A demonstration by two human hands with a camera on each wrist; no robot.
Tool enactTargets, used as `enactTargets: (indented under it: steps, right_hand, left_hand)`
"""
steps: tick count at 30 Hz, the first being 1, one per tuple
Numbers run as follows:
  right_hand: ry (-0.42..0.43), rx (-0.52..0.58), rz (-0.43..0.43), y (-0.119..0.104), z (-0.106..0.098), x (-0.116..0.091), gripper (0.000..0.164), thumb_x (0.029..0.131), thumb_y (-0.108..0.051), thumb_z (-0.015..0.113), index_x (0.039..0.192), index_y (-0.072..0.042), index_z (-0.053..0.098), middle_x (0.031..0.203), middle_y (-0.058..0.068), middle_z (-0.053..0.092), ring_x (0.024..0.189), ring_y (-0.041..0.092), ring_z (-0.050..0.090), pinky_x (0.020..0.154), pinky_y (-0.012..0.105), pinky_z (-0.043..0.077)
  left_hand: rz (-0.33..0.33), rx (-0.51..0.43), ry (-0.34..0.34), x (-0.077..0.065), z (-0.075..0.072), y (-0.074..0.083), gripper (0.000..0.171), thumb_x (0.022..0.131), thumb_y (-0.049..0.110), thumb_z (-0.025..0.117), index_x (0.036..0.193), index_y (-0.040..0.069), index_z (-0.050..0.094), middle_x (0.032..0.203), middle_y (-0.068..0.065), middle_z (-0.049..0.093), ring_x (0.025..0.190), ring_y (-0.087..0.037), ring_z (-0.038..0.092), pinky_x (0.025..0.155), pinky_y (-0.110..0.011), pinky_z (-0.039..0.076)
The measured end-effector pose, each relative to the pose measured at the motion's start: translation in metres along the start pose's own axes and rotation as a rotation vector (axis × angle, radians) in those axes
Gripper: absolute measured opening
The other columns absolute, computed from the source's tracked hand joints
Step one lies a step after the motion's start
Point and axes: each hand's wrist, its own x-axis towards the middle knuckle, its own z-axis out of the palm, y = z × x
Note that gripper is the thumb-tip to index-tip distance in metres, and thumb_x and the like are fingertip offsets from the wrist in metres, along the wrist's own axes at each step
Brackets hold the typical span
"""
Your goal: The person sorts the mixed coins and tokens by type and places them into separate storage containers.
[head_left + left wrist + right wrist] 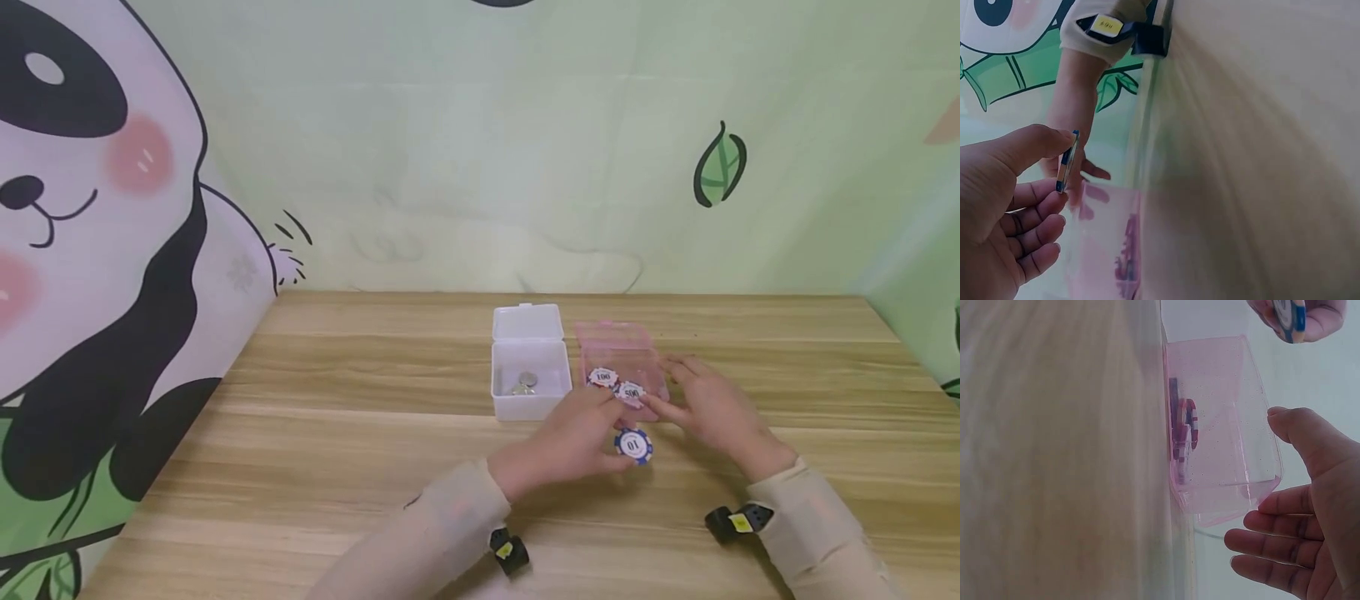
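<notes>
My left hand (573, 437) pinches a blue-and-white poker chip (634, 447) marked 10 between thumb and fingers, just in front of the pink clear plastic box (1219, 369). The left wrist view shows that chip edge-on, with the other fingers loosely bent. My right hand (716, 410) is at the right side of the pink box, its thumb by the rim and its index finger at a corner. Inside the box lie several chips, among them a white one (632, 393) marked 500 and a red-edged one (603, 377) marked 100. The box's lid (615, 335) is swung back.
Left of the pink box stands a white plastic box (531, 407), lid raised, with a few coins (528, 379) inside. Both boxes rest on a wood-grain table (337, 467). A wall printed with a panda (172, 267) rises behind the table.
</notes>
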Motion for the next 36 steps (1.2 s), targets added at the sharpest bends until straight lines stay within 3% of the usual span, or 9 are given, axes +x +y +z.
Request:
enactTargets:
  steps: [7, 17, 22, 31, 36]
  right_hand:
    - [0.007, 0.001, -0.003, 0.001, 0.001, 0.000, 0.061, 0.091, -0.038, 0.062, 0.131, 0.008, 0.051, 0.132, 0.030, 0.052, 0.120, 0.048, 0.052, 0.097, 0.058, 0.046]
    - [0.009, 0.003, -0.004, 0.001, 0.001, 0.001, 0.063, 0.091, -0.040, 0.061, 0.131, 0.009, 0.050, 0.133, 0.031, 0.051, 0.120, 0.049, 0.051, 0.098, 0.059, 0.045]
    - [0.021, 0.008, -0.004, 0.001, 0.003, 0.000, 0.064, 0.091, -0.041, 0.061, 0.131, 0.007, 0.051, 0.133, 0.031, 0.052, 0.118, 0.049, 0.053, 0.097, 0.059, 0.046]
    - [0.029, 0.013, -0.002, 0.001, 0.005, -0.001, 0.064, 0.091, -0.042, 0.061, 0.132, 0.006, 0.051, 0.134, 0.030, 0.051, 0.119, 0.049, 0.052, 0.097, 0.060, 0.046]
    - [0.036, 0.013, -0.008, 0.000, 0.003, -0.001, 0.063, 0.090, -0.040, 0.062, 0.131, 0.007, 0.052, 0.134, 0.030, 0.051, 0.119, 0.049, 0.052, 0.097, 0.059, 0.046]
  left_hand:
    - [0.015, 0.041, 0.069, 0.003, -0.007, -0.012, 0.040, 0.078, 0.046, 0.075, 0.103, 0.016, 0.066, 0.098, 0.007, 0.064, 0.089, -0.007, 0.057, 0.080, -0.018, 0.045]
    - [-0.017, 0.033, 0.053, 0.012, -0.018, -0.023, 0.038, 0.080, 0.043, 0.074, 0.103, 0.015, 0.065, 0.096, 0.006, 0.063, 0.088, -0.007, 0.056, 0.079, -0.019, 0.045]
    - [-0.066, 0.057, 0.043, 0.016, -0.022, -0.027, 0.041, 0.079, 0.045, 0.075, 0.105, 0.014, 0.064, 0.096, 0.005, 0.064, 0.086, -0.008, 0.056, 0.075, -0.019, 0.046]
    - [-0.145, 0.045, 0.052, 0.027, -0.024, -0.034, 0.041, 0.081, 0.044, 0.073, 0.105, 0.013, 0.064, 0.102, 0.003, 0.063, 0.097, -0.011, 0.057, 0.090, -0.024, 0.046]
    - [-0.166, 0.034, 0.052, 0.034, -0.023, -0.035, 0.041, 0.082, 0.044, 0.073, 0.105, 0.012, 0.064, 0.101, 0.002, 0.061, 0.098, -0.012, 0.055, 0.089, -0.025, 0.046]
